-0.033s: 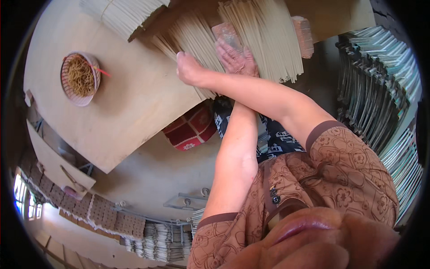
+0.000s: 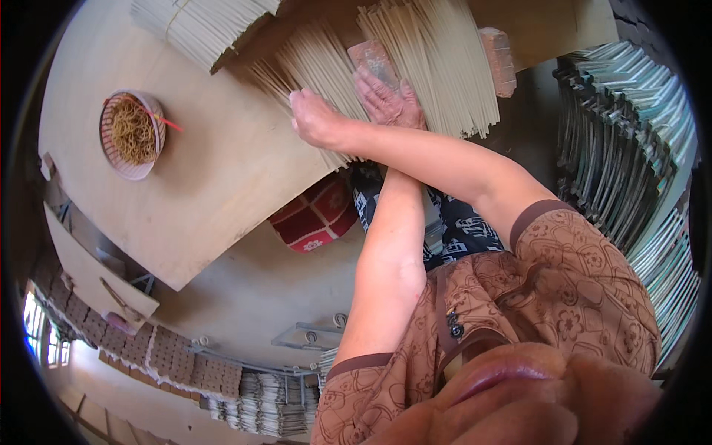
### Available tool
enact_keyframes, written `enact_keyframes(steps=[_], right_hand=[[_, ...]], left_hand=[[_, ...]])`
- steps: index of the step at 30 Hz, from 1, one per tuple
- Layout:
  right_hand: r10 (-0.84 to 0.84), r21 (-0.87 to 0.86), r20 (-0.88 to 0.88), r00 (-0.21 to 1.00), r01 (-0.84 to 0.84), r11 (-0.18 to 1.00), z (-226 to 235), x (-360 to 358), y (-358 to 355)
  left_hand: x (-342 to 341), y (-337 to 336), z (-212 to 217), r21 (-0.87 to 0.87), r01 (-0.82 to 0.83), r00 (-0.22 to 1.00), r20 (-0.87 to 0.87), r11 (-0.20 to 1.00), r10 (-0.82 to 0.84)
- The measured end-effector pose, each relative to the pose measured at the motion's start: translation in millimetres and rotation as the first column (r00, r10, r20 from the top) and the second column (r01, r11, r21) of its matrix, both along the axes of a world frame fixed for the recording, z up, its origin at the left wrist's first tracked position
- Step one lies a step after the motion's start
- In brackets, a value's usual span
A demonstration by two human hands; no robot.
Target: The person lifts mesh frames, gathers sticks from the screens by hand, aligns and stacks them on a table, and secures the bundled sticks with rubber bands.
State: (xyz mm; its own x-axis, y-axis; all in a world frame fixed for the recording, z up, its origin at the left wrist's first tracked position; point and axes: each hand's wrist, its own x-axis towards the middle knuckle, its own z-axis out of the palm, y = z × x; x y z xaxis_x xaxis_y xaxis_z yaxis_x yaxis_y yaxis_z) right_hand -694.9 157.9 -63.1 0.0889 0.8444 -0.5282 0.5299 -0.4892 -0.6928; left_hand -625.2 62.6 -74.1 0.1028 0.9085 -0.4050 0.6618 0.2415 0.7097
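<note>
Long thin pale sticks (image 2: 437, 67) lie in loose bunches at the table's far edge. A worn reddish brick (image 2: 374, 61) rests between two bunches. My left hand (image 2: 391, 105) lies flat at its near end, fingers stretched out, with the sticks on both sides. My right forearm crosses over the left one. With fingers closed, my right hand (image 2: 319, 120) is at the left edge of the left bunch (image 2: 322, 63), around a few sticks (image 2: 271, 78) that fan out past its knuckles. Its fingertips are mostly hidden.
A round pink basket (image 2: 153, 159) of tan rubber bands stands on the wooden table (image 2: 215, 170). A tied bundle of sticks (image 2: 204, 26) lies at the far left. Another brick (image 2: 497, 63) borders the right bunch. Metal racks (image 2: 615, 148) stand at right; a red patterned cloth (image 2: 315, 215) sits below the table edge.
</note>
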Motion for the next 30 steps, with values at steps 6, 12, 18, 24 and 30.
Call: enact_keyframes(steps=[6, 12, 18, 24, 30], right_hand=[[0.233, 0.57, 0.161, 0.959, -0.284, 0.771, 74.4, 116.3, 15.7], [0.11, 0.299, -0.052, 0.993, -0.09, 0.95, 42.3, 189.9, 3.5], [0.168, 0.393, 0.067, 0.984, -0.181, 0.902, 51.2, 195.6, -4.3], [0.322, 0.047, 0.103, 0.941, -0.328, 0.943, 53.5, 200.7, -43.4], [0.147, 0.044, 0.139, 0.979, -0.154, 0.987, 53.7, 240.4, -61.9]], left_hand=[[-19.3, -4.4, -4.7, -0.213, 0.006, 0.991, 0.135, 0.977, 0.023], [7.8, 8.8, 9.0, 0.206, 0.068, 0.96, -0.279, 0.976, -0.008], [3.6, 10.0, 17.3, 0.139, 0.056, 0.957, -0.291, 0.989, -0.013], [-2.5, 8.2, 7.1, 0.243, 0.119, 0.931, -0.364, 0.963, -0.023], [2.3, 10.2, 18.1, 0.152, 0.082, 0.948, -0.318, 0.985, -0.03]])
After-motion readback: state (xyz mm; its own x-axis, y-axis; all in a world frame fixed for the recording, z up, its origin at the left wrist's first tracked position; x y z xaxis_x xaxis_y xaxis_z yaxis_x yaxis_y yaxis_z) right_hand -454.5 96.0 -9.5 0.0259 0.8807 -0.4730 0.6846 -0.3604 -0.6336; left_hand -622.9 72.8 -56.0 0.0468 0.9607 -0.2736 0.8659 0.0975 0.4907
